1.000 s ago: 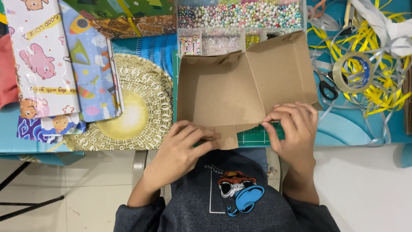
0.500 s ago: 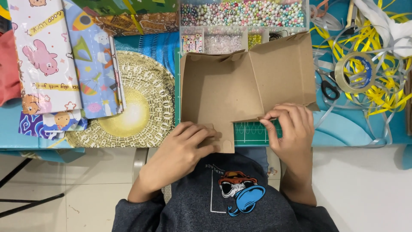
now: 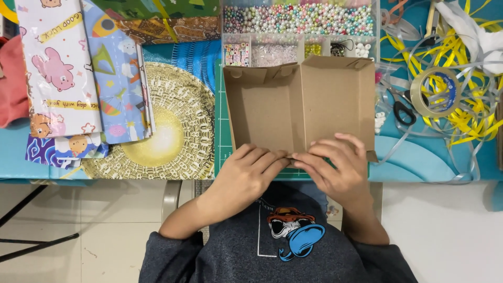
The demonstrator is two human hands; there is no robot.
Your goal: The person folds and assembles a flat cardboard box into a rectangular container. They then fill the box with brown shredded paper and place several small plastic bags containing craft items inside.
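Note:
A brown cardboard box blank (image 3: 298,105) lies half folded on a green cutting mat (image 3: 224,136) at the near edge of the table. My left hand (image 3: 246,175) and my right hand (image 3: 335,167) meet at the middle of its near edge, fingertips pinching the cardboard at the central crease. The far flaps of the cardboard stand up slightly. The near flap is hidden under my fingers.
A clear bead organiser (image 3: 298,23) sits behind the cardboard. Patterned wrapping paper sheets (image 3: 84,73) lie at left, beside a gold doily (image 3: 167,131). At right are a tape roll (image 3: 435,91), black-handled scissors (image 3: 403,110) and tangled yellow and silver ribbon (image 3: 466,63).
The cardboard has been squared up and turned flatter on the mat. Both hands moved together from its two near corners to the middle of the near edge.

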